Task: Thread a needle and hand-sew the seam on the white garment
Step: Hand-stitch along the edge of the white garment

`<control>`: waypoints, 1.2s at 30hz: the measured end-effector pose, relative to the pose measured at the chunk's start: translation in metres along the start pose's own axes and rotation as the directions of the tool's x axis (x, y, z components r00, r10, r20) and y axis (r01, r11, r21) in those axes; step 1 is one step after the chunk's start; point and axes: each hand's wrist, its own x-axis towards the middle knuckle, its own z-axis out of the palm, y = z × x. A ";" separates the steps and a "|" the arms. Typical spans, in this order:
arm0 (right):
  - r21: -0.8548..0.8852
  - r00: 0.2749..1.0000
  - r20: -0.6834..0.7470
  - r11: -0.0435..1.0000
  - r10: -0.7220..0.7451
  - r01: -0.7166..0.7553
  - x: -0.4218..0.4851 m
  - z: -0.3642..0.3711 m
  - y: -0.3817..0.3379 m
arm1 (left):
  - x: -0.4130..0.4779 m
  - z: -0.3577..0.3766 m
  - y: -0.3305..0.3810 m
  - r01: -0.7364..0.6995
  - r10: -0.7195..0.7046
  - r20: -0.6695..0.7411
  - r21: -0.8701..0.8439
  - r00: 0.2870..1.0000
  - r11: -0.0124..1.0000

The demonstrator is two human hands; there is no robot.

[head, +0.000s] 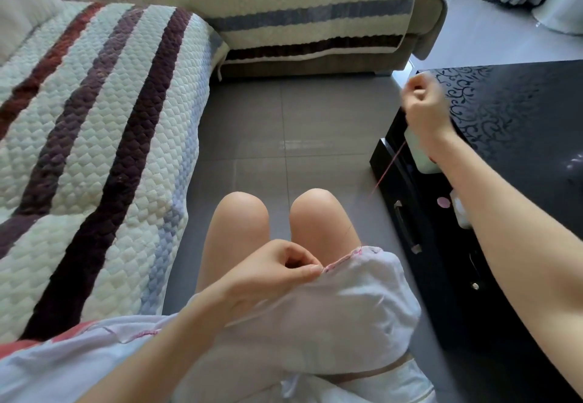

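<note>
While left fingers (307,271) pinch the garment (347,301), thread (389,163) rises rightward.

Striped quilted sofa (104,125) faces a glossy black table (517,137) across grey tiles (284,137).

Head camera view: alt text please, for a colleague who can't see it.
Left hand pinches the pink-stitched seam of a white fabric garment on the lap, while the raised right hand pulls a thin pink thread taut beside a glossy black table.

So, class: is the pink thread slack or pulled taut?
Taut: the pink thread runs straight below the raised right hand; its stretch nearer the white garment isn't visible.
</note>
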 end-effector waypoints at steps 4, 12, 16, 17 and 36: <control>-0.322 0.984 0.103 0.931 -0.148 0.174 0.009 0.000 0.001 | -0.001 0.000 -0.001 -0.017 0.016 -0.021 -0.050 1.000 0.999; -0.128 0.280 0.960 0.915 0.017 0.383 -0.131 0.027 -0.011 | 0.002 -0.003 0.002 -0.055 0.054 -0.056 -0.014 0.997 0.998; -0.117 0.227 0.972 0.959 0.057 0.259 -0.137 0.029 -0.009 | 0.001 -0.003 0.002 -0.061 0.060 -0.030 -0.027 0.998 0.998; -0.119 0.234 0.971 0.959 0.057 0.259 -0.138 0.028 -0.010 | 0.001 -0.003 0.001 -0.060 0.059 -0.029 -0.026 0.998 0.998; -0.145 0.242 0.968 0.936 0.067 0.321 -0.126 0.024 -0.026 | -0.001 -0.002 0.000 -0.042 0.040 -0.042 -0.055 0.998 0.998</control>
